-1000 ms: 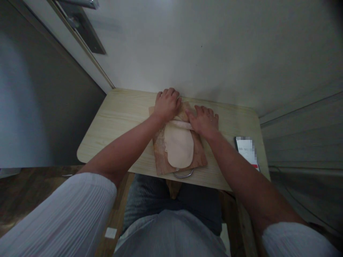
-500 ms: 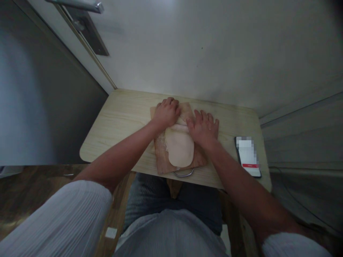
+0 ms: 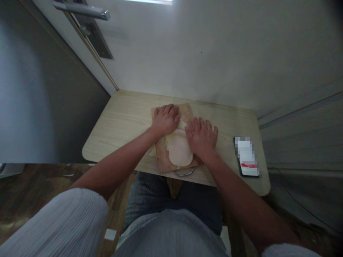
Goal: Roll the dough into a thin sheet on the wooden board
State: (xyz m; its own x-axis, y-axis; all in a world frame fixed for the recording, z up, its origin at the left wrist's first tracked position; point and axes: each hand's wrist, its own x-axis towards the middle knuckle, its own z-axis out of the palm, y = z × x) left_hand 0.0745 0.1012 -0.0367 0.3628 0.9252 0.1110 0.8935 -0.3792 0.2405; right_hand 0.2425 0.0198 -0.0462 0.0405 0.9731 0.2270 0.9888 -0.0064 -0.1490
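A flattened sheet of pale dough [image 3: 181, 151] lies on a wooden cutting board [image 3: 163, 162] with a metal handle at its near edge. Across the dough's far part runs a thin pale bar, seemingly a rolling pin [image 3: 181, 131], its ends hidden beneath my hands. My left hand [image 3: 166, 119] rests over the left end, palm down, fingers stretched forward. Over the right end lies my right hand [image 3: 203, 137], fingers spread and thumb towards the bar. Neither hand is wrapped round it.
The board lies on a small light wooden table [image 3: 120, 121] against a white door. A phone [image 3: 246, 157] lies at the table's right side. A metal door handle [image 3: 83, 10] juts out at upper left. My legs [image 3: 150, 196] are under the near edge.
Both hands have moved a little towards me, and the pale bar has come nearer with them. More dough shows beyond it. The view has shifted slightly.
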